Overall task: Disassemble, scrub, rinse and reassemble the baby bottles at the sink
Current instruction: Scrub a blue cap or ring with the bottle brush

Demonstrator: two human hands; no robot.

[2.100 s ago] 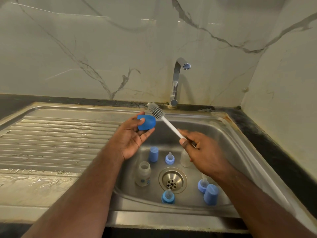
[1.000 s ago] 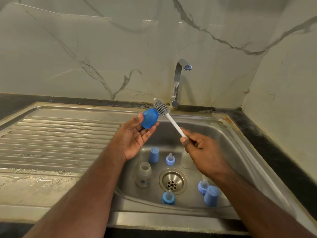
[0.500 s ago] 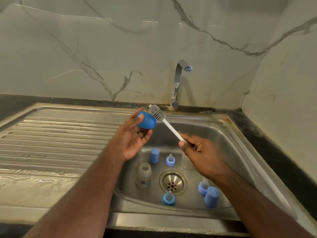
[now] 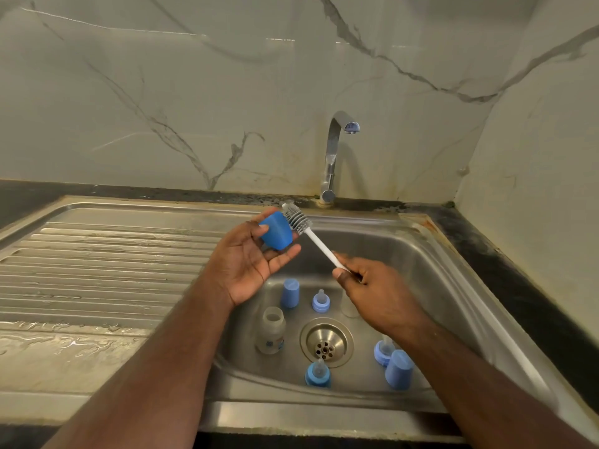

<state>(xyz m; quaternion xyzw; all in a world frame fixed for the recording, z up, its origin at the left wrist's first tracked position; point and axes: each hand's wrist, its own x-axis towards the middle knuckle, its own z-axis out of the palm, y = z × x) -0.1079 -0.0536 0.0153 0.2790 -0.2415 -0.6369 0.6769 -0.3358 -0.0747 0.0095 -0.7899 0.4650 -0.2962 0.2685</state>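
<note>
Scanning from the near rim of the sink (image 4: 324, 426) outward: the basin holds disassembled parts. A blue collar with teat (image 4: 317, 374) stands nearest, a blue cap (image 4: 398, 369) and a second teat collar (image 4: 382, 351) sit to the right under the right forearm, and an open clear bottle (image 4: 271, 332) stands left of the drain (image 4: 325, 343). Farther back stand another blue cap (image 4: 289, 292) and a third teat collar (image 4: 321, 301).

Above the basin, the left hand (image 4: 249, 264) holds a blue cap in hand (image 4: 276, 234), gripped between thumb and curled fingers. The right hand (image 4: 372, 286) pinches the white handle of the bottle brush (image 4: 296, 218), fingers closed round it. The brush head lies against the cap's far right side.

Compared with half a second ago, the cap has been turned: its flat rim end now faces down toward the palm, where previously the rounded end faced the camera. The brush head has shifted from the cap's right edge to its upper side. Judgement: scrubbing of this cap's exterior is in progress, with rotation presenting fresh surface to the bristles.

Beyond, the tap (image 4: 335, 150) shows no running water, so rinsing is not yet begun. The draining board (image 4: 107, 260) at left is wet.
</note>
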